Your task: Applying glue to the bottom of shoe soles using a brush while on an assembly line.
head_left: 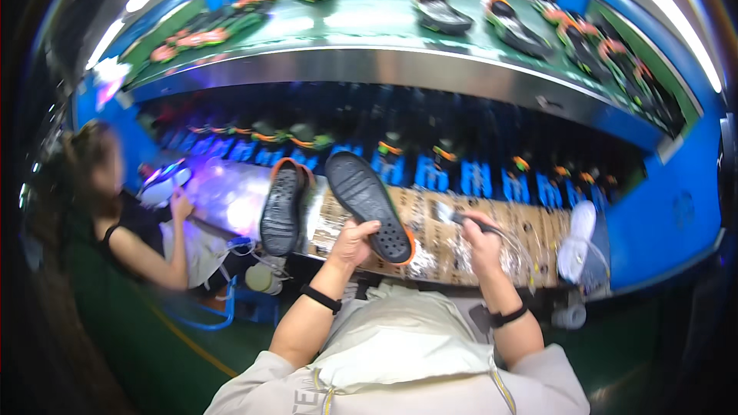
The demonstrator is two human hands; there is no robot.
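A black shoe sole (369,204) with an orange and green rim is in my left hand (355,244), tilted over the bench. My fingers go under it and the thumb lies on its dotted end. My right hand (483,244) is closed round a brush (457,217) with a dark handle and a pale tip, pointing toward the sole but apart from it. Another black sole (283,211) with an orange edge lies on the bench left of my left hand. Brown cardboard (530,234) under shiny film covers the bench beneath both hands.
A green conveyor belt (369,19) carrying several soles and shoe parts runs across the back. Blue holders (432,173) line the space below it. A white elongated bundle (575,244) lies at the bench's right end. A person (150,250) works at the left, beside a white container (263,278).
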